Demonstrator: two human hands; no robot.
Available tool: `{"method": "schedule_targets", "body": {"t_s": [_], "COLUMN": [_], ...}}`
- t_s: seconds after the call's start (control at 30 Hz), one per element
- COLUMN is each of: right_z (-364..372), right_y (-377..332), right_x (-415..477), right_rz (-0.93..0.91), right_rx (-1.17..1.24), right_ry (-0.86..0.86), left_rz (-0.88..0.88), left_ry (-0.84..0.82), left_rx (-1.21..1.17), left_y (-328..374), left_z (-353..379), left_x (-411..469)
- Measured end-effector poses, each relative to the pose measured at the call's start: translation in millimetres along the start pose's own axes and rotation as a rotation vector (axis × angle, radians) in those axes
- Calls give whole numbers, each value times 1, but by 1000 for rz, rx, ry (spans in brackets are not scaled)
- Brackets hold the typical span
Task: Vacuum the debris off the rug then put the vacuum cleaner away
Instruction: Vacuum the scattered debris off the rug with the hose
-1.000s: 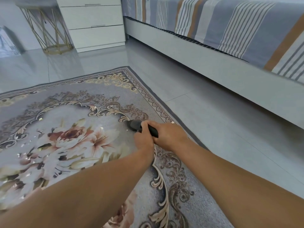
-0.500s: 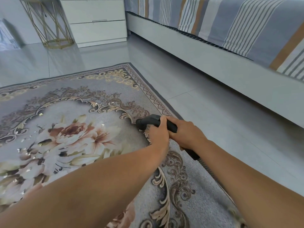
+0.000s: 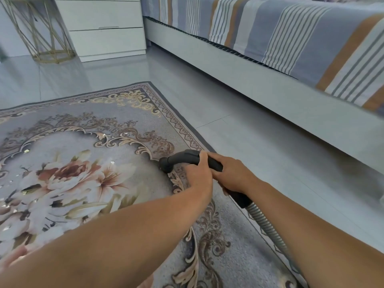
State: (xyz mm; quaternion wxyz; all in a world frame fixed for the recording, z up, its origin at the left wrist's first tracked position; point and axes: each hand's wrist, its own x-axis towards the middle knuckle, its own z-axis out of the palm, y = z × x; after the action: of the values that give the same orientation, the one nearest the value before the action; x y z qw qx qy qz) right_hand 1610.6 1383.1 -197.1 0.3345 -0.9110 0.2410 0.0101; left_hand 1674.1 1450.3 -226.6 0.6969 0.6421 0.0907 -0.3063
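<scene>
— Near the right edge of the rug, what is being gripped?

— A black vacuum handle is being held by both hands. The left hand is being curled round it at the front, fingers wrapped over the top. The right hand is being closed round it just behind, and the two hands are touching.

— Where is the front end being pointed?

— It is being pointed down at the rug, at the scrolled border of the middle panel. Whether the pile is being touched cannot be told.

— What is being trailed behind?

— A ribbed grey hose is being run back from the handle's rear, along the rug's right edge and under the right forearm.

— Is anything being shown on the rug itself?

— Small shiny bits of debris are being shown scattered over the flower pattern, toward the rug's left side and apart from the handle's mouth.

— And beyond the rug?

— A pale tiled floor is being shown past the far right corner. A bed with a striped cover is being seen along the right, with white drawers at the far end and a gold wire stand just left of them.
</scene>
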Motion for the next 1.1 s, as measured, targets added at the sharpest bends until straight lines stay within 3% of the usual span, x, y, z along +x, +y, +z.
{"method": "schedule_targets", "body": {"t_s": [0.2, 0.37, 0.7, 1.1], "right_z": [-6, -11, -2, -31], "right_y": [28, 39, -3, 36], "right_x": [-26, -35, 4, -44], "right_rz": [142, 211, 68, 230], "right_rx": [186, 80, -119, -12], "right_ry": [33, 130, 90, 144], "left_rz": [-23, -51, 49, -45], "left_ry": [-169, -303, -83, -322], "left_rx": [111, 175, 55, 88], "left_y": [-14, -12, 10, -16], "left_z": [23, 37, 8, 52], "left_x": [-9, -18, 5, -27]}}
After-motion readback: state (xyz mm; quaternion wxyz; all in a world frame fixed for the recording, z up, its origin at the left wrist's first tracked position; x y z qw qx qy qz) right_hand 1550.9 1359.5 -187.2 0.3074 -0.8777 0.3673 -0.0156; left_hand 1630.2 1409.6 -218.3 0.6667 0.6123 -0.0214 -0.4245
